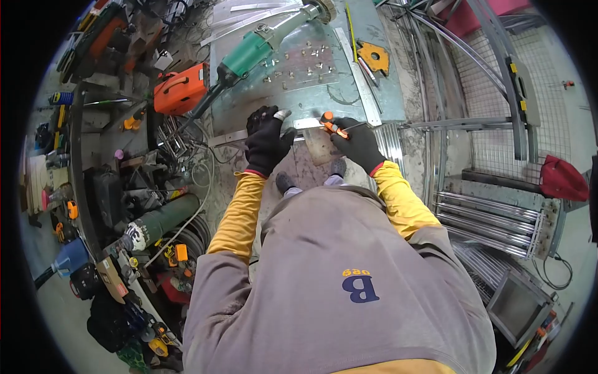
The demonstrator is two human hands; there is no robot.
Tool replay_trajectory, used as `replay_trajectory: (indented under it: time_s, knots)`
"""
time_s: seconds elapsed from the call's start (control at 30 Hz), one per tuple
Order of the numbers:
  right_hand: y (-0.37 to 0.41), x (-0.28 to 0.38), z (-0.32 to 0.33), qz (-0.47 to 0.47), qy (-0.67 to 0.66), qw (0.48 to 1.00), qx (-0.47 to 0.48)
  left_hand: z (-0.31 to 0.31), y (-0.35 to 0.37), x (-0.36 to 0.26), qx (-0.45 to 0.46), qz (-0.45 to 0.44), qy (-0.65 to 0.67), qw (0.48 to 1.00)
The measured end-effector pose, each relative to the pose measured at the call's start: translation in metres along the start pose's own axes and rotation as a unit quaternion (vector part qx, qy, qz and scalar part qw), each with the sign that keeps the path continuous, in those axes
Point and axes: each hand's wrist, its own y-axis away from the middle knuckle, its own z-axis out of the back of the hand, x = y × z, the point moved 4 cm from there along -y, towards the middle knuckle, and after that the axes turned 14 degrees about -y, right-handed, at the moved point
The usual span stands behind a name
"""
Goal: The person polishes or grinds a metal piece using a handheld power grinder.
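Note:
My left hand (268, 140), in a black glove with a worn grey fingertip, grips a thin flat metal strip (306, 123) lying along the near edge of the metal-topped table (255, 100). My right hand (361, 146), also gloved in black, is closed around a small orange-and-black hand tool (337, 129). The tool's rounded orange end is over the strip's right part; its exact kind I cannot make out. Beyond my hands, several small metal pieces (305, 71) are scattered on the tabletop. A large green angle grinder (249, 53) lies across the table's left side.
A metal straightedge (358, 81), a yellow welding magnet (373, 58) and a marker-like stick (367, 70) lie at the table's right. An orange box (180, 90) stands left of it. Metal tubes (486, 221) are at the right, a green gas cylinder (165, 221) at the left.

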Motion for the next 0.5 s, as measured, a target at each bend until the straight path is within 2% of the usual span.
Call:
replay_trajectory:
  time_s: [0.07,0.2,0.4,0.5]
  knots:
    - [-0.001,-0.007,-0.005,-0.049,-0.019,0.998,0.022,-0.003,0.014,-0.001,-0.075,-0.02,-0.061,0.995]
    - [-0.006,-0.005,-0.004,-0.032,-0.023,0.999,0.034,-0.013,0.015,0.004,-0.087,-0.007,-0.056,0.995]
    - [-0.003,-0.006,-0.006,-0.049,-0.034,0.998,0.014,-0.012,0.012,0.002,-0.079,-0.004,-0.066,0.995]
    - [0.013,-0.013,-0.002,-0.037,-0.058,0.998,0.014,0.004,0.01,0.004,-0.036,-0.015,-0.03,0.999]
